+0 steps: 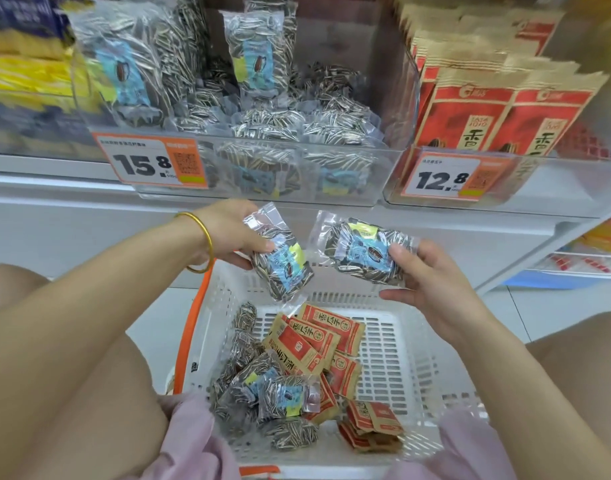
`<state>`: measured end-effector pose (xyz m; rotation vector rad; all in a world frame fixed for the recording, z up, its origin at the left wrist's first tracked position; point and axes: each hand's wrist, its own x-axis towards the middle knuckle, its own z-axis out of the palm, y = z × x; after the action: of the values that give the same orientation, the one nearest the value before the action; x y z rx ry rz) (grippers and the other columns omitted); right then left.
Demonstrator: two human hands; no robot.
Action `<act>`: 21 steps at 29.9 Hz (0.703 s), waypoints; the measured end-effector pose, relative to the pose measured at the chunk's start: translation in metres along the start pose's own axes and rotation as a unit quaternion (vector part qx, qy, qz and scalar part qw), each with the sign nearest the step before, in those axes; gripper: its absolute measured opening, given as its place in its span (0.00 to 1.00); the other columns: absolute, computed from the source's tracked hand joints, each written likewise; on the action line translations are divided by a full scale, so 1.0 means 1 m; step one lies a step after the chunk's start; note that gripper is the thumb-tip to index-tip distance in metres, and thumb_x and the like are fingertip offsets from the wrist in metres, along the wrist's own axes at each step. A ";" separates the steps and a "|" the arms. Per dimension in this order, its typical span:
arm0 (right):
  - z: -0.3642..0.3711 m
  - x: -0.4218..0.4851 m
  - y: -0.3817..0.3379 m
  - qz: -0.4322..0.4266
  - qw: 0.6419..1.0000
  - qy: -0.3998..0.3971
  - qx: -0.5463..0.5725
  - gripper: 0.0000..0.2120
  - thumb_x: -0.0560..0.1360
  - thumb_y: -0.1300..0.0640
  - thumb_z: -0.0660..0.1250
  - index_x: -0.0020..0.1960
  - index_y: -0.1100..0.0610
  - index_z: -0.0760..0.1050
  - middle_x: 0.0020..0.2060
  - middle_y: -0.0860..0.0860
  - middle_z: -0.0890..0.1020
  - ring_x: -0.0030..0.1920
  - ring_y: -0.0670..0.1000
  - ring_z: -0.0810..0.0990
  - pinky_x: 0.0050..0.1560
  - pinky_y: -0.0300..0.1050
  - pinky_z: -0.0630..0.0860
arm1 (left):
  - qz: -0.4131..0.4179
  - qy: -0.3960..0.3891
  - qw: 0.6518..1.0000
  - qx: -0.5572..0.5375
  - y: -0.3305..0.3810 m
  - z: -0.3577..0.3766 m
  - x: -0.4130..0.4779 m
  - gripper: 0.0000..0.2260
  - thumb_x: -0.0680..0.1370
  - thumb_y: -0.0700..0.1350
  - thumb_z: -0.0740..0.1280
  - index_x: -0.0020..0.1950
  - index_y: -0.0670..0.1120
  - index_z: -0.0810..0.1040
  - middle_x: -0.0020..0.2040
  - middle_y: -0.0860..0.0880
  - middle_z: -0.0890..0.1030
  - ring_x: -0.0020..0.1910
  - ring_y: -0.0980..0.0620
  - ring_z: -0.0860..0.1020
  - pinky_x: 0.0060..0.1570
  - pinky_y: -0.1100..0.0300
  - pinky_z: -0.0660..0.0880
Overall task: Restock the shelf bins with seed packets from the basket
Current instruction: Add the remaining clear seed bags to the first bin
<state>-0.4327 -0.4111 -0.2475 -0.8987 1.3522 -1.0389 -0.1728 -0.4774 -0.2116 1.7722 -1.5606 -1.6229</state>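
My left hand (227, 233) grips a clear packet of striped sunflower seeds with a blue label (279, 258) above the white basket (397, 348). A second clear seed packet (361, 251) sits pinched in my right hand (432, 285), just to the right of the first. Both packets hang below the clear shelf bin (397, 98), which is partly filled with the same striped seed packets. Down in the basket lie more clear seed packets (262, 393) at the left and red-and-kraft packets (317, 341) at the middle and right.
A second clear bin (425, 199) at the right holds upright red-and-kraft packets (498, 109). Orange price tags reading 15.8 (148, 161) and 12.8 (453, 178) hang on the bin fronts. The basket has an orange handle (189, 323). My knees flank it.
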 end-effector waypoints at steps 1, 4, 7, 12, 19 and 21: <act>0.003 0.000 0.001 0.016 0.999 -0.015 0.037 0.07 0.74 0.53 0.66 0.48 0.56 0.76 0.43 0.53 0.83 0.41 0.51 0.82 0.39 0.46 0.81 | -0.003 0.004 1.000 -0.031 -0.001 0.003 0.001 0.11 0.75 0.33 0.67 0.56 0.42 0.73 0.47 0.41 0.79 0.39 0.49 0.79 0.38 0.57 0.81; 0.016 0.001 0.006 0.082 0.987 -0.027 0.138 0.13 0.74 0.50 0.64 0.53 0.58 0.76 0.45 0.54 0.84 0.47 0.54 0.83 0.40 0.47 0.80 | -0.005 0.009 0.991 -0.136 -0.003 0.008 0.004 0.14 0.75 0.33 0.66 0.59 0.42 0.72 0.44 0.42 0.80 0.38 0.48 0.80 0.42 0.54 0.81; 0.026 0.003 0.010 0.120 0.972 -0.015 0.201 0.14 0.77 0.47 0.60 0.55 0.54 0.78 0.47 0.52 0.84 0.51 0.53 0.81 0.50 0.50 0.78 | 0.025 -0.023 0.981 -0.192 0.002 0.008 0.000 0.14 0.75 0.32 0.66 0.60 0.42 0.71 0.48 0.41 0.81 0.40 0.48 0.82 0.43 0.53 0.82; 0.037 0.000 0.007 0.140 0.937 -0.041 0.316 0.21 0.78 0.41 0.56 0.56 0.55 0.77 0.50 0.57 0.84 0.60 0.61 0.78 0.60 0.62 0.73 | 0.064 -0.042 0.974 -0.213 0.009 0.007 -0.014 0.13 0.75 0.31 0.64 0.54 0.47 0.73 0.48 0.45 0.81 0.39 0.50 0.83 0.41 0.55 0.82; 0.059 -0.010 -0.015 0.064 0.950 -0.120 0.280 0.22 0.78 0.44 0.57 0.67 0.53 0.69 0.60 0.55 0.80 0.56 0.59 0.81 0.49 0.63 0.79 | 0.107 -0.054 0.967 -0.224 0.011 0.009 -0.036 0.20 0.74 0.27 0.63 0.56 0.50 0.71 0.53 0.44 0.80 0.43 0.47 0.82 0.45 0.53 0.81; 0.069 -0.015 -0.026 0.021 0.964 -0.127 0.232 0.21 0.74 0.45 0.60 0.63 0.53 0.70 0.57 0.55 0.81 0.53 0.58 0.82 0.46 0.60 0.80 | 0.128 -0.038 0.967 -0.218 0.014 0.006 -0.044 0.20 0.74 0.26 0.61 0.56 0.50 0.72 0.52 0.47 0.79 0.44 0.49 0.81 0.42 0.56 0.81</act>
<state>-0.3647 -0.4105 -0.2149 -0.6208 0.8575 -1.1045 -0.1755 -0.4441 -0.1790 1.2434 -1.2706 -1.7504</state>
